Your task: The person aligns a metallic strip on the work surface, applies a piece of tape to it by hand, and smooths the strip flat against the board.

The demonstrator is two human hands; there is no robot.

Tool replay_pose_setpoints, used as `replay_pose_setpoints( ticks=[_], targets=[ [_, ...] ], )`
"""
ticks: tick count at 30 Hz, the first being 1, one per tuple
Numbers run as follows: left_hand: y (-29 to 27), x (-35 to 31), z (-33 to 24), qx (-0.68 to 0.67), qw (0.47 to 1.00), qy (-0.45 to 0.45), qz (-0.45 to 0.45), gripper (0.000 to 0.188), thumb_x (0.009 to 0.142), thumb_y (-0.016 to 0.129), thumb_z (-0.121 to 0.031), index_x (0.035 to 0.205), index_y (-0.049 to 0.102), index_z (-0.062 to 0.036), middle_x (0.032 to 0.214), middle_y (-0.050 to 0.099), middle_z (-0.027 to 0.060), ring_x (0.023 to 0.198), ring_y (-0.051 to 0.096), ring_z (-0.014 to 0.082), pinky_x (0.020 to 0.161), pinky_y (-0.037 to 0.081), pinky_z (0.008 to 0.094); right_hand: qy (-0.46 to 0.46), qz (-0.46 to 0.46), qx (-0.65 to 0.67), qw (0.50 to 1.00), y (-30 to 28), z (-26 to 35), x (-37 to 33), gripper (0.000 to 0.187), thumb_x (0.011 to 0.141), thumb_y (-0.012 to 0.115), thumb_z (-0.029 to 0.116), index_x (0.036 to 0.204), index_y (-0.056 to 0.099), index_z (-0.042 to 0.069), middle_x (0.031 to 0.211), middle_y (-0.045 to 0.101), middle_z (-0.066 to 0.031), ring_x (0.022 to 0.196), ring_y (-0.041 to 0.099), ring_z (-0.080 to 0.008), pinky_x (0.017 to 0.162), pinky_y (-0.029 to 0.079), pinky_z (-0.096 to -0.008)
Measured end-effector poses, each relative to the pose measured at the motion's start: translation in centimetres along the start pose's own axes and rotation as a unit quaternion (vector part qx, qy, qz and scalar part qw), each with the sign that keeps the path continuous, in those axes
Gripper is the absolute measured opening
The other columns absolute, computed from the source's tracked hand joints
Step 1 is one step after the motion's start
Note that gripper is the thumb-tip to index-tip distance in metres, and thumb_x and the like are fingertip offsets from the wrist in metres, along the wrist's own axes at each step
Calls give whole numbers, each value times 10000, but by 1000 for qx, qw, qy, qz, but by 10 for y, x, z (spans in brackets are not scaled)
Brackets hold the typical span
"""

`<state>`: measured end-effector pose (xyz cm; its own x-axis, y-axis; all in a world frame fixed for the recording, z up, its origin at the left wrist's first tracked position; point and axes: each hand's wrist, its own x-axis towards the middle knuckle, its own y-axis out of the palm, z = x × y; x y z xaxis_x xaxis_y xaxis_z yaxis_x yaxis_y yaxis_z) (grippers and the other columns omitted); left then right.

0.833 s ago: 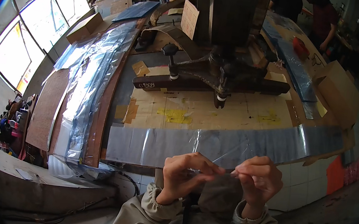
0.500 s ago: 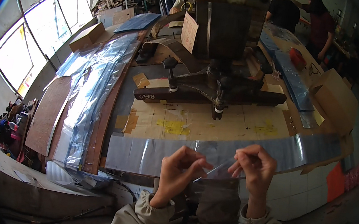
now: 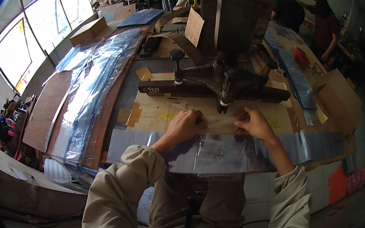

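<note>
Though its edges blur, clear film (image 3: 220, 128) spans left hand (image 3: 188, 123) and right hand (image 3: 254, 124), both pinching it. Left fingertips look obscured.

Count around the dark machine (image 3: 234, 29): 1 unit
In front: 1 left hand (image 3: 188, 123), 1 right hand (image 3: 254, 123). Left: 1 cardboard box (image 3: 88, 31). Right: 1 open carton (image 3: 340, 99), 1 red item (image 3: 302, 59). Beyond: 3 co-workers (image 3: 289, 12).

Head-worn fisheye, close, facing down and forward over left hand (image 3: 186, 124), right hand (image 3: 255, 124) and worktable (image 3: 127, 96).
</note>
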<state>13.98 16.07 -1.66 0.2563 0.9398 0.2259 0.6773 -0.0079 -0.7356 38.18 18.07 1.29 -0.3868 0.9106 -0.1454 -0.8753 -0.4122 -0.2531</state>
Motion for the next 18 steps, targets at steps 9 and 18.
replay_pose_setpoints(
  ticks=[9, 18],
  targets=[
    [-9, 4, -3, 38, 994, 63, -77, 222, 820, 627, -150, 1005, 565, -43, 965, 598, 133, 874, 602, 332, 731, 474, 420, -116, -183, -129, 968, 13, -22, 28, 99, 782, 655, 35, 796, 592, -40, 649, 649, -113, 616, 670, -180, 574, 508, -284],
    [-9, -15, -18, 120, 978, 169, 3, 296, 879, 565, -192, 1129, 566, -34, 1205, 546, 132, 1050, 560, 334, 934, 426, 425, -219, -224, -295, 903, 15, -25, 31, 115, 771, 676, 82, 825, 681, -19, 880, 631, -144, 834, 624, -280, 743, 496, -352]
  ],
)
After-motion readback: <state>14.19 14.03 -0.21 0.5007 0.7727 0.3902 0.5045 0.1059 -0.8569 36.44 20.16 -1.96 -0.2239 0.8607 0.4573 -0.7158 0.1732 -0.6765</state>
